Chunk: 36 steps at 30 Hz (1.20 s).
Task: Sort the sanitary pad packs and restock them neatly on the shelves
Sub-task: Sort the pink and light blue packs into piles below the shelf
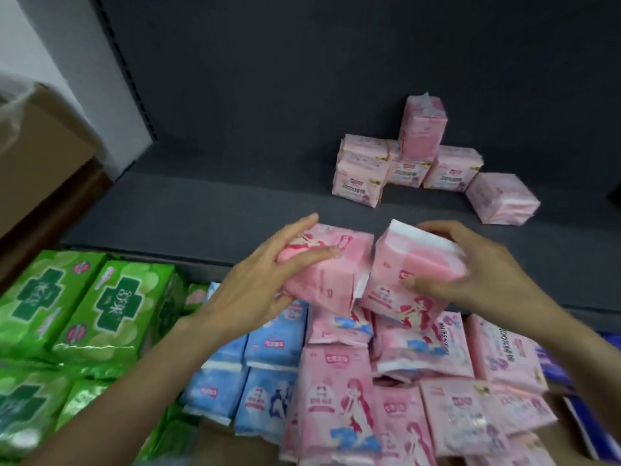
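Observation:
My left hand grips a pink pad pack from its left side, thumb underneath and fingers across its top. Beside it, my right hand holds a second pink pad pack, thumb on the front and fingers over the top. Both packs hang just above the front edge of the dark grey shelf. At the back right of that shelf stands a small stack of pale pink packs, with one more pack lying to its right.
Below the shelf lies a mixed pile: green packs at left, blue packs in the middle, pink packs at right, dark blue packs at far right. A cardboard box stands at upper left.

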Motion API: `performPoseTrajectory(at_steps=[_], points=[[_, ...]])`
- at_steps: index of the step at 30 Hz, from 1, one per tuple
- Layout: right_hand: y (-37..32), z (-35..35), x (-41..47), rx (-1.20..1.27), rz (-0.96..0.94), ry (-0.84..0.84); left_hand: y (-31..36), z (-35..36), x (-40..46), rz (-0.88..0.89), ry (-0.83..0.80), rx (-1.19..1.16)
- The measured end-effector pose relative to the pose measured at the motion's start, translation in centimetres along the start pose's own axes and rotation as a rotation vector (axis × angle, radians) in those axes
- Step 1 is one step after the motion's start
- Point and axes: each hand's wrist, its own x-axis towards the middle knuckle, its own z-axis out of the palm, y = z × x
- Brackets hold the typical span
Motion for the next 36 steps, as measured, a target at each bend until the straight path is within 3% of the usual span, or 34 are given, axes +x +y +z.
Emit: performPoseTrajectory(at_steps=[2, 5, 8, 12, 15, 22, 25, 29, 36], points=[[1.1, 0.2, -1.5, 0.047, 0.064, -0.019, 1.1, 0.8, -0.6, 0.004, -0.189, -0.102], [1.8, 0.8, -2.0, 0.189, 0.136, 0.031, 2.4, 0.9, -1.1, -0.098, -0.223, -0.343], [2.2, 1.3, -2.3, 0.306, 0.188, 0.100, 2.4, 0.0, -0.4, -0.308, -0.138, -0.500], [2.2, 2.5, -3.0, 0.313, 0.213, 0.106, 1.4, 0.1, 0.2, -0.586, -0.373, -0.621], [2.0, 3.1, -4.1, 0.317, 0.190, 0.101, 2.0, 0.2, 0.6, -0.576, -0.390, -0.476], [2.5, 0.7, -9.6, 0.496, 0.145, 0.304, 6.6, -0.7, -1.2, -0.487, 0.018, -0.564], [4.0, 0.2, -12.7, 0.574, 0.194, 0.266, 10.2, -0.8, -3.2, -0.455, 0.082, -0.556], [5.7, 2.6, -15.4, 0.620, 0.356, 0.163, 14.6, -1.5, -7.0, -0.446, 0.022, -0.521], [8.6, 5.7, -14.4, 0.508, 0.462, 0.038, 18.2, 1.2, -12.7, -0.292, -0.195, -0.090]])
